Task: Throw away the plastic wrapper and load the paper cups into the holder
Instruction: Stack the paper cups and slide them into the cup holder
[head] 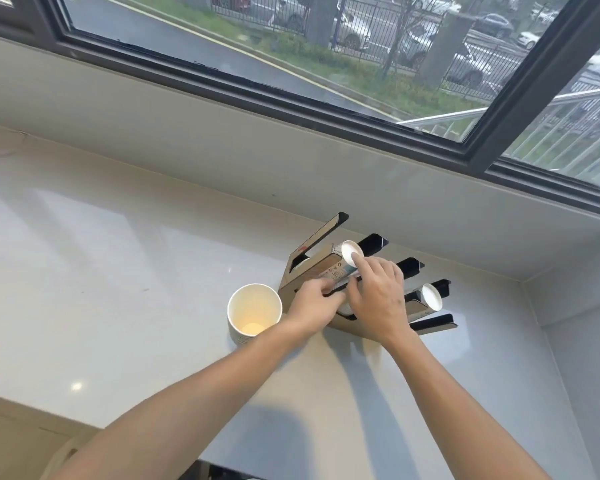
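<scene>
A brown and black cup holder with several upright black slats stands on the white counter near the back corner. An upside-down stack of paper cups sits in one slot, its white bottom facing up. My right hand wraps the stack, the index finger on its top. My left hand grips the lower part of the same stack at the holder's base. A second inverted stack fills a slot to the right. A short stack of upright cups stands left of the holder. No plastic wrapper is in view.
The white counter runs left and toward me. A low wall and a dark window frame rise behind the holder. A side wall closes the corner on the right.
</scene>
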